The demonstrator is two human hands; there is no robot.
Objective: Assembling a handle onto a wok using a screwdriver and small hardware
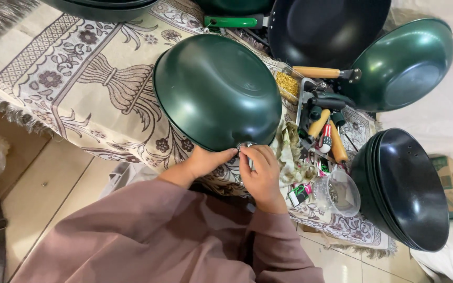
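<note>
A dark green wok [217, 89] lies upside down on a patterned cloth [79, 84], its rim toward me. My left hand [205, 161] presses against the near rim. My right hand [260, 175] pinches a small shiny metal fitting [246, 145] at that same rim, right beside the left fingertips. Both sleeves are mauve.
A stack of black woks [405, 188] stands at the right. A second green wok [402, 63] with a wooden handle and a black pan [326, 29] lie behind. Screwdrivers and tools [323, 131], a clear cup [336, 194] and a rag clutter the middle right. Tiled floor lies at left.
</note>
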